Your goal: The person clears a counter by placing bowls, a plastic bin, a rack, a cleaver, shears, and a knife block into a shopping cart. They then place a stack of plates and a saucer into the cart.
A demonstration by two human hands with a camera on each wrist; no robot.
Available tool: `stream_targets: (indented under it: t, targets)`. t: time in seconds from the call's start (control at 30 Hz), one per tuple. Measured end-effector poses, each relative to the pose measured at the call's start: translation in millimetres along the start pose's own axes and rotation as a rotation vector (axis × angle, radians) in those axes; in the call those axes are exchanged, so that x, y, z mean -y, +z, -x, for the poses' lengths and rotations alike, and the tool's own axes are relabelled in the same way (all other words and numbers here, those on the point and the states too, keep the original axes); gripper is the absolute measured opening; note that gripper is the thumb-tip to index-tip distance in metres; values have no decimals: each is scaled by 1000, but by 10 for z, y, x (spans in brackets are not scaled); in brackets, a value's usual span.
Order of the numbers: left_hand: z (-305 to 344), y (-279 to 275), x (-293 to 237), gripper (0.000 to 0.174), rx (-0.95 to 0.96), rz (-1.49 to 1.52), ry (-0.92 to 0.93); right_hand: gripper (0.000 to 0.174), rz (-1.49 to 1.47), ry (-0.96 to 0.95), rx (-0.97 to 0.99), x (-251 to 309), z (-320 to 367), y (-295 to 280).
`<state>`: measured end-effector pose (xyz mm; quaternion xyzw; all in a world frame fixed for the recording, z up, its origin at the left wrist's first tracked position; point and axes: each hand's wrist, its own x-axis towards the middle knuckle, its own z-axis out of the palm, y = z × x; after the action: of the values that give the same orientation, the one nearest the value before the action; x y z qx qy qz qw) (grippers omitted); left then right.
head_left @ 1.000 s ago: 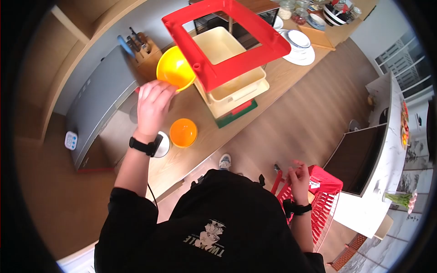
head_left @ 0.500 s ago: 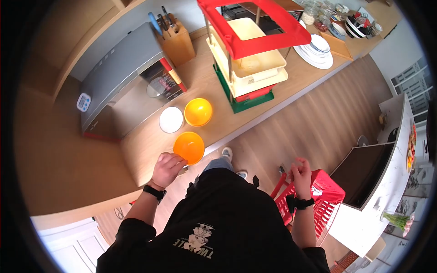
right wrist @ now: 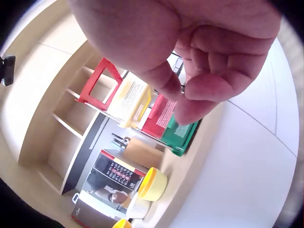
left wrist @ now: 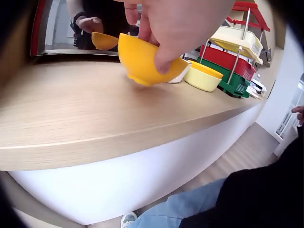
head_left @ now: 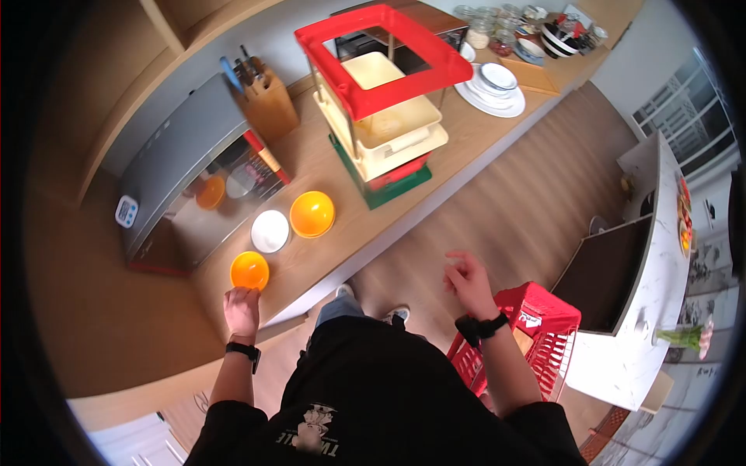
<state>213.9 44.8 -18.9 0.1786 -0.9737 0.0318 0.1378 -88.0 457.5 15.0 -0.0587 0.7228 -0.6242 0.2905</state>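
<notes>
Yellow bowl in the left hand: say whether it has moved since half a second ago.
Yes: in the head view, the yellow bowl has moved left, closer to the white timer on the microwave.

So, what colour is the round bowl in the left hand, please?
The round bowl is yellow-orange, best seen in the left wrist view.

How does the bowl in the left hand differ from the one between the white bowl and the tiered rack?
The held bowl is tilted in the grip of the left hand; the standing bowl sits upright on the counter. Outside, the held bowl is deep yellow, while the standing bowl is pale yellow. Both are round, with yellow-orange insides.
</notes>
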Motion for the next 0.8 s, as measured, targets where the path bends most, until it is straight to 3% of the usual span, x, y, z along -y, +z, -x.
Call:
stream_targets:
  t: [0.07,0.17,0.2,0.33,0.43,0.57,0.67,0.8]
  targets:
    - [-41,72,64,13,91,31,-81,27,29,-65,70,303,-126,142]
    - [-210,-72,-54,21,62,30,-93,26,-27,-159,98,809,-338,375]
    - [-269,-134,-74,29,76,33,-101,27,-30,-152,72,973,-436,434]
    - [-768,-623,-326,29,160,113,-204,35,-171,-81,-36,1424,-866,623]
    - [-1555,-1058,-743,27,-86,243,56,37,-289,42,-4,1607,-1091,741]
    - [-2595,-1602,-1481,59,-329,242,359,33,-402,62,-27,1637,-1343,926]
    - [-3139,-1642,-1753,56,-394,251,464,24,-564,14,-47,1636,-1449,1030]
    - [-3314,-1604,-1812,41,-412,270,536,31,-688,-94,-103,1629,-1366,1012]
